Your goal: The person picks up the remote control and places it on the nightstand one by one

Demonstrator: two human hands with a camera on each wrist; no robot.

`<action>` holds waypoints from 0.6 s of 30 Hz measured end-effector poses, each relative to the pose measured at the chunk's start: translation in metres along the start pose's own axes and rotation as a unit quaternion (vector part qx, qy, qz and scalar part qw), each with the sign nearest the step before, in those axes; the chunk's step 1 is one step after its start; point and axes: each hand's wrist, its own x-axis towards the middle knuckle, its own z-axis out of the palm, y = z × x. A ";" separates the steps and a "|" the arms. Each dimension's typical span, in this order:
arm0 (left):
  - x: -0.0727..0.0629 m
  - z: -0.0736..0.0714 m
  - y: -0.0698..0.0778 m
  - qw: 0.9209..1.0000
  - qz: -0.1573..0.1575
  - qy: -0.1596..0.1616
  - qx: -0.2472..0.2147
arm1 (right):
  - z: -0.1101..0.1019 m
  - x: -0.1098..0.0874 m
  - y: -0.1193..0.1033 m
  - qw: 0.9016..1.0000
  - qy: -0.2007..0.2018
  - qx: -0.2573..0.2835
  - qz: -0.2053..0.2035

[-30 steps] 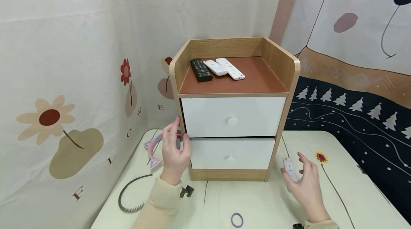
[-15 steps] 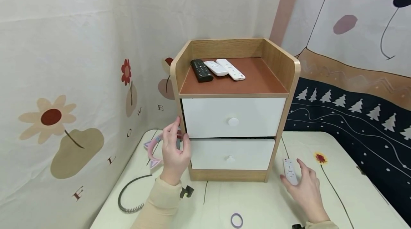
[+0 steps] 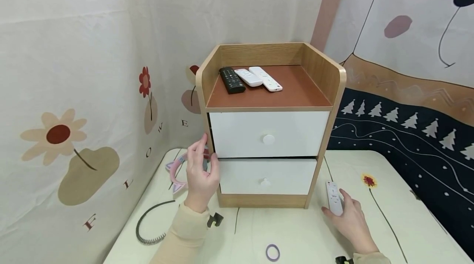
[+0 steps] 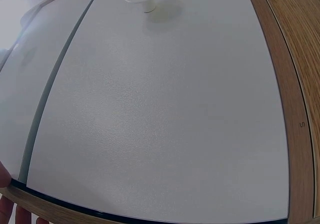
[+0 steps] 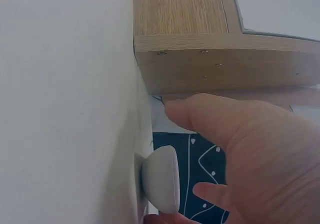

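A small wooden drawer cabinet (image 3: pixel 263 201) with two white drawer fronts stands on the cloth-covered table. My left hand (image 3: pixel 201 175) holds its left side edge, thumb at the front and fingers along the outside; the left wrist view shows a drawer front (image 4: pixel 165 114) close up. To the right of the cabinet lies a white remote control (image 3: pixel 334 198). Around its near end hovers my right hand (image 3: pixel 349 218), thumb and fingers spread apart. In the right wrist view a gap shows between the thumb (image 5: pixel 200 116) and the remote's rounded end (image 5: pixel 162 179).
A black remote (image 3: pixel 232 80) and two white remotes (image 3: pixel 264 79) lie on the cabinet's top shelf. Behind my left hand is a pink cat-ear headband (image 3: pixel 177 173). A dark coiled cord (image 3: pixel 148 223) and a purple ring (image 3: pixel 273 252) lie on the table.
My right hand has lowered and moved slightly left, closer around the white remote on the table. My left hand stays at the cabinet's edge.
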 end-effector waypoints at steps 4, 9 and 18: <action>0.000 0.000 0.000 1.000 0.000 0.001 0.004 | 0.002 0.001 0.003 1.000 -0.002 -0.007 0.000; -0.001 -0.001 0.000 1.000 -0.001 0.001 0.007 | 0.004 0.003 0.007 1.000 -0.010 -0.013 0.000; 0.000 0.000 0.000 1.000 0.000 0.001 0.005 | 0.004 0.002 0.003 0.999 -0.020 -0.028 0.014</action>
